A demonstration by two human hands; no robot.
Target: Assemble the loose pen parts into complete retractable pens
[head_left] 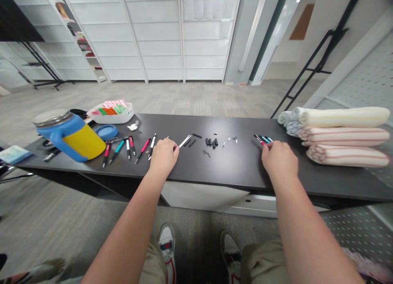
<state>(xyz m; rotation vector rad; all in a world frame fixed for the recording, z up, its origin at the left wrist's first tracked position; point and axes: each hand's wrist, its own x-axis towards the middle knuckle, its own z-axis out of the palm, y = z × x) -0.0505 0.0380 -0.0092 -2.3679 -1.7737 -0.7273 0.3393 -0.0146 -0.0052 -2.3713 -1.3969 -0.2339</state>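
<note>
You have nothing here that can be read. The paper sheets (208, 9) taped to the white wall panels show only faint grey blocks, perhaps printed text, too small to make out. The yellow and blue mug (72, 135) bears no legible brand from this angle, and the pens (129, 146) on the black table (233, 169) show no lettering you can read.

A long dark desk (239, 169) stands on grey carpet floor (172, 97). Behind it are white panelled walls (159, 34) and a black ladder (313, 71).
</note>
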